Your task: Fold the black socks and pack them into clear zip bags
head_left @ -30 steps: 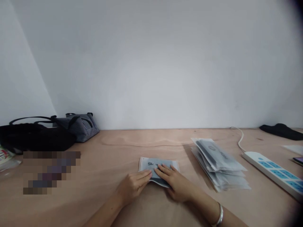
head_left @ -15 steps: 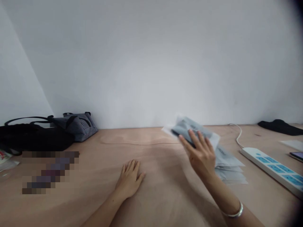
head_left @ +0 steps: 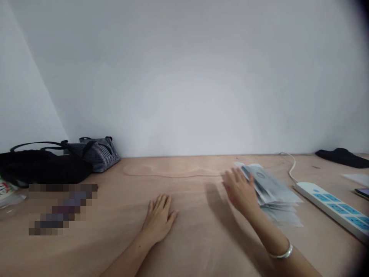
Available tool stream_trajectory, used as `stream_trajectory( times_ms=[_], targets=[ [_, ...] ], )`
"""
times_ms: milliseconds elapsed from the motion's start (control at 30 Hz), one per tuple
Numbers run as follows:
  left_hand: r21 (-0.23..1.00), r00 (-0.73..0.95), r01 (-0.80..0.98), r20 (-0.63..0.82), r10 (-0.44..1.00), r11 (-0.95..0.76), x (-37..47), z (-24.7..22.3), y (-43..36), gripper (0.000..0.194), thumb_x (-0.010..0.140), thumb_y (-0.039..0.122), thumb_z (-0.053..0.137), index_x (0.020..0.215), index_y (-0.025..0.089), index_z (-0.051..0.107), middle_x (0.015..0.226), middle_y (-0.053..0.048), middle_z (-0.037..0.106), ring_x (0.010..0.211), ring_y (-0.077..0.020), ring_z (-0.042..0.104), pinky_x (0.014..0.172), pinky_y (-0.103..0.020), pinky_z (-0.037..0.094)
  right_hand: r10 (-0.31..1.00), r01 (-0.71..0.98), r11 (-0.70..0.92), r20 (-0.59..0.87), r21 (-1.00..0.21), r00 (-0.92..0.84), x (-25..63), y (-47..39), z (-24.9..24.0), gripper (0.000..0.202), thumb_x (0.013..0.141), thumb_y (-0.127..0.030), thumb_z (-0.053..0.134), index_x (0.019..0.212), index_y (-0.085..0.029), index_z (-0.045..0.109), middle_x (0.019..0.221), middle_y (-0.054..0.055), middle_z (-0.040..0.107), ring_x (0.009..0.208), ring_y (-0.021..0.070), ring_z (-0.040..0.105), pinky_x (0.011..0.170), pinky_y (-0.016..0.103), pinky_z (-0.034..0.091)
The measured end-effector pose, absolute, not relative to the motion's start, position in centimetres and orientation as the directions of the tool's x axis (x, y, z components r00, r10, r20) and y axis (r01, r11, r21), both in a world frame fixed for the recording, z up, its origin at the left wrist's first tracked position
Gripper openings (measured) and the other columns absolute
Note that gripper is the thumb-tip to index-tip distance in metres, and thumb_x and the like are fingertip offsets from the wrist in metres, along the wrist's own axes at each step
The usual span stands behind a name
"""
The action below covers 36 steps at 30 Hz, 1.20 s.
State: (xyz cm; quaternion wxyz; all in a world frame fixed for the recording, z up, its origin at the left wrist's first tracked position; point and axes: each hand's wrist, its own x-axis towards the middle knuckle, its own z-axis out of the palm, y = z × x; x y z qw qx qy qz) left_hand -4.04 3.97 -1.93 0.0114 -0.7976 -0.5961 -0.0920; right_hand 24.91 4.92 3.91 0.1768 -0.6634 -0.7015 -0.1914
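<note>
The stack of frosted packets [head_left: 278, 189] lies just right of the right hand [head_left: 241, 194], its long axis slanting from far left to near right. That hand's fingers look spread, gripping nothing; whether they touch the packets, I can't tell. The left hand [head_left: 158, 221], farther off, rests flat and empty on the wooden tabletop [head_left: 190, 242], before a pale wall [head_left: 184, 84].

Right hand [head_left: 240, 192] blurred, partly hiding packet stack [head_left: 276, 190]; pixelated item [head_left: 65, 209] unreadable; power strip [head_left: 333, 207] cut off at right

Soft, dim light; blurred right fingers [head_left: 235, 175]; dark right-hand corners.
</note>
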Motion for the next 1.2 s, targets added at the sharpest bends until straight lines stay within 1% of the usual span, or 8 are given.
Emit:
stream_trajectory(
  times_ms=[67,133,200,300,367,433,967,1200],
  targets=[
    [0.090,0.269,0.951,0.232,0.935,-0.296,-4.0,-1.8,3.8,0.063,0.087,0.051,0.023,0.134,0.010,0.029,0.140,-0.013,0.027,0.130,-0.0273,0.016,0.104,-0.050,0.012,0.894,0.956,0.292,0.364,-0.036,-0.260,22.7,4.3,3.0,0.046,0.089,-0.039,0.028,0.128,-0.016,0.038,0.136,0.014,0.034,0.127,0.0253,0.023,0.102,0.050,0.012],
    [0.089,0.261,0.952,0.274,0.926,-0.294,-3.9,-1.8,3.6,0.063,0.087,0.052,0.023,0.135,0.012,0.027,0.141,-0.012,0.025,0.131,-0.0271,0.014,0.104,-0.051,0.009,0.892,0.893,0.430,0.217,-0.132,-0.397,21.0,3.7,1.7,0.056,0.088,-0.050,0.026,0.134,-0.018,0.029,0.140,0.012,0.025,0.129,0.0263,0.017,0.101,0.051,0.013],
    [0.097,0.257,0.953,0.243,0.935,-0.287,-3.9,-1.7,3.5,0.064,0.086,0.056,0.021,0.136,0.016,0.025,0.141,-0.011,0.023,0.131,-0.0282,0.013,0.102,-0.054,0.009,0.881,0.858,0.473,0.093,-0.201,-0.464,20.0,3.1,0.5,0.064,0.085,-0.059,0.022,0.137,-0.023,0.019,0.143,0.011,0.015,0.130,0.0292,0.010,0.100,0.056,0.010],
    [0.112,0.278,0.950,0.112,0.954,-0.290,-4.0,-1.9,3.5,0.066,0.083,0.063,0.019,0.136,0.024,0.023,0.142,-0.010,0.021,0.130,-0.0299,0.014,0.100,-0.057,0.011,0.880,0.855,0.459,-0.013,-0.244,-0.476,19.5,2.7,-0.4,0.068,0.082,-0.064,0.018,0.138,-0.026,0.015,0.144,0.011,0.008,0.130,0.0311,0.005,0.098,0.060,0.003],
    [0.115,0.284,0.950,0.076,0.956,-0.292,-4.0,-2.0,3.5,0.066,0.082,0.065,0.018,0.136,0.027,0.023,0.143,-0.009,0.020,0.130,-0.0299,0.014,0.100,-0.057,0.012,0.882,0.859,0.447,-0.037,-0.250,-0.469,19.5,2.7,-0.4,0.070,0.081,-0.066,0.016,0.138,-0.025,0.015,0.143,0.012,0.007,0.130,0.0314,0.003,0.097,0.060,0.002],
    [0.114,0.280,0.951,0.082,0.956,-0.288,-4.1,-2.1,3.6,0.066,0.082,0.066,0.017,0.136,0.027,0.022,0.143,-0.009,0.020,0.130,-0.0296,0.013,0.100,-0.057,0.012,0.883,0.861,0.442,-0.046,-0.252,-0.467,19.5,2.8,-0.3,0.072,0.080,-0.068,0.015,0.138,-0.025,0.014,0.143,0.012,0.006,0.130,0.0318,0.003,0.097,0.061,0.001],
    [0.106,0.273,0.954,0.079,0.959,-0.280,-3.9,-1.7,3.3,0.068,0.081,0.066,0.018,0.136,0.026,0.023,0.142,-0.009,0.020,0.130,-0.0295,0.014,0.100,-0.056,0.013,0.883,0.859,0.445,-0.037,-0.253,-0.468,19.4,3.0,-0.6,0.071,0.080,-0.068,0.017,0.138,-0.026,0.016,0.143,0.011,0.007,0.130,0.0332,0.004,0.096,0.062,0.001],
    [0.110,0.275,0.953,0.071,0.959,-0.281,-3.9,-2.0,3.6,0.068,0.081,0.067,0.018,0.136,0.027,0.021,0.143,-0.009,0.018,0.130,-0.0295,0.012,0.100,-0.057,0.010,0.884,0.859,0.438,-0.044,-0.265,-0.465,19.5,2.9,-0.3,0.072,0.079,-0.069,0.016,0.138,-0.026,0.016,0.144,0.012,0.007,0.130,0.0330,0.005,0.096,0.061,0.001]
  ],
)
